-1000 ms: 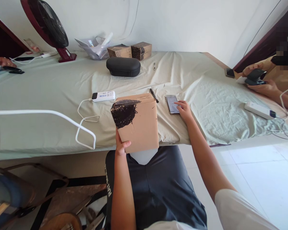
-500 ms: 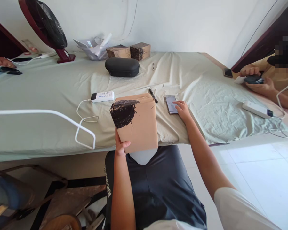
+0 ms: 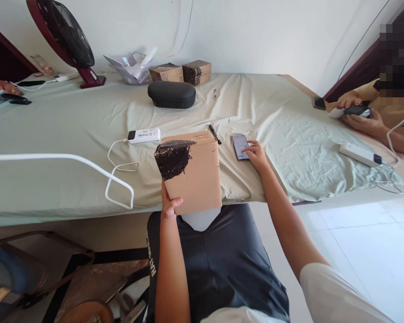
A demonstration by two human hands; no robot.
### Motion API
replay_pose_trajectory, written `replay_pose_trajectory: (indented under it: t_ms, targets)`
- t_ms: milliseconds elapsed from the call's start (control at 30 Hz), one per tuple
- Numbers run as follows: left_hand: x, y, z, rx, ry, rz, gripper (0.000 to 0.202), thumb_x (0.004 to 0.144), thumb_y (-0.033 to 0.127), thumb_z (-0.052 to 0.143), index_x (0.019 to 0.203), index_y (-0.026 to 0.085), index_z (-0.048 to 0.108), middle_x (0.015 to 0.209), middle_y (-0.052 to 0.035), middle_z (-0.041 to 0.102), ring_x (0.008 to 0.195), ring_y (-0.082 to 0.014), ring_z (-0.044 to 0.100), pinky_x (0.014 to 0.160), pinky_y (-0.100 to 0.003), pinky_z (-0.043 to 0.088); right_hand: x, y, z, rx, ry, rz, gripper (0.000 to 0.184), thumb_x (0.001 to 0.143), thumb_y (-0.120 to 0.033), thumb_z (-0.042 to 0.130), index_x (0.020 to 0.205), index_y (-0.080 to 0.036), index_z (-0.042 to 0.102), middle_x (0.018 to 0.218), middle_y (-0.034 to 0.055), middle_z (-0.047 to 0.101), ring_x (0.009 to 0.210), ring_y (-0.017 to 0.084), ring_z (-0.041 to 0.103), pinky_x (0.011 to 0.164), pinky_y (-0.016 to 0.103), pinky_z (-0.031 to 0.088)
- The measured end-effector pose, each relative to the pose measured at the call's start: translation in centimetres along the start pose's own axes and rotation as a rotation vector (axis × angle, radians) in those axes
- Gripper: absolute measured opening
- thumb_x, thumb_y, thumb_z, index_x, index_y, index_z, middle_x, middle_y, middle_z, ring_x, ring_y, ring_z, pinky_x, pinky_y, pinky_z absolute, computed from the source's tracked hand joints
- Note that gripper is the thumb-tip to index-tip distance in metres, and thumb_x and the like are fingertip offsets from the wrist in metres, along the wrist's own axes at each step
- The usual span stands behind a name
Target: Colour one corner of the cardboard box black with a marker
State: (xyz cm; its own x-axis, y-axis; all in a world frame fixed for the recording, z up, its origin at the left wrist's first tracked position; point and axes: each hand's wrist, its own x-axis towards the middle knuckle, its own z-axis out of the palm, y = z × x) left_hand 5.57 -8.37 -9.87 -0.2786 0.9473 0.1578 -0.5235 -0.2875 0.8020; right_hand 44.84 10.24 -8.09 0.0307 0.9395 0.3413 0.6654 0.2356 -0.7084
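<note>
My left hand (image 3: 170, 204) grips a brown cardboard box (image 3: 198, 179) by its lower left corner, thumb on the front face. Black scribble covers the box's upper left corner. The box is held tilted at the table's near edge, above my lap. To the right, a smartphone (image 3: 241, 147) with a lit screen lies on the cloth. My right hand (image 3: 256, 154) is over its right side with fingers spread, a fingertip at the screen. Between box and phone lies a black pen (image 3: 214, 134).
A white power bank (image 3: 144, 135) with a cable lies left of the box. Behind stand a black case (image 3: 171, 94), small cardboard boxes (image 3: 197, 72), a plastic basket (image 3: 134, 74) and a fan (image 3: 67, 40). At right, another person's hands (image 3: 363, 116) hold a dark object near a white power bank (image 3: 358, 154).
My right fingers have shifted slightly lower on the phone's screen. The box and my left hand stay where they were. The other person's hands at right have turned the dark object a little.
</note>
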Motion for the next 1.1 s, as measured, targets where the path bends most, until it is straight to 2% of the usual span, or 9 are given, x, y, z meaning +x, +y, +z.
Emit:
replay_pose_trajectory:
  t_ms: [200, 333, 500, 767, 1100]
  targets:
    - [0.0, -0.1, -0.2, -0.003, 0.010, -0.001, 0.088, 0.046, 0.040, 0.096, 0.131, 0.032, 0.075, 0.122, -0.0083, 0.079, 0.112, -0.0322, 0.074, 0.096, -0.041, 0.060, 0.4, 0.7, 0.3, -0.041, 0.017, 0.062, 0.050, 0.085, -0.036, 0.054, 0.125, -0.026, 0.082, 0.143, 0.0115, 0.065, 0.133, 0.034, 0.060, 0.119, 0.056, 0.049]
    - [0.0, -0.1, -0.3, 0.005, 0.021, -0.007, 0.089, 0.046, 0.041, 0.096, 0.132, 0.031, 0.075, 0.123, -0.0093, 0.078, 0.111, -0.0326, 0.074, 0.095, -0.043, 0.061, 0.7, 0.8, 0.3, -0.077, 0.012, 0.081, 0.058, 0.088, -0.038, 0.049, 0.138, -0.025, 0.076, 0.138, 0.0131, 0.068, 0.132, 0.036, 0.060, 0.123, 0.057, 0.045]
    - [0.0, -0.2, -0.5, 0.011, 0.026, -0.011, 0.091, 0.045, 0.043, 0.096, 0.133, 0.031, 0.074, 0.126, -0.0107, 0.078, 0.114, -0.0344, 0.073, 0.099, -0.046, 0.060, 1.7, 0.6, 0.5, -0.125, -0.011, 0.086, 0.060, 0.092, -0.037, 0.041, 0.142, -0.022, 0.072, 0.129, 0.0150, 0.071, 0.132, 0.037, 0.060, 0.124, 0.059, 0.042]
    - [-0.1, -0.1, -0.4, 0.018, 0.044, -0.015, 0.088, 0.045, 0.042, 0.096, 0.130, 0.032, 0.075, 0.124, -0.0091, 0.078, 0.115, -0.0347, 0.073, 0.099, -0.047, 0.060, 3.7, 0.7, 1.8, -0.205, -0.015, 0.141, 0.047, 0.097, -0.051, 0.049, 0.136, -0.041, 0.073, 0.125, 0.0101, 0.066, 0.127, 0.039, 0.057, 0.119, 0.067, 0.044]
    - [-0.1, -0.1, -0.2, 0.008, 0.032, -0.012, 0.088, 0.046, 0.042, 0.096, 0.130, 0.033, 0.074, 0.126, -0.0084, 0.077, 0.114, -0.0337, 0.073, 0.098, -0.044, 0.060, 4.1, 0.2, 2.0, -0.299, -0.058, 0.221, 0.050, 0.095, -0.053, 0.056, 0.142, -0.043, 0.070, 0.132, 0.0132, 0.061, 0.123, 0.042, 0.057, 0.114, 0.074, 0.041]
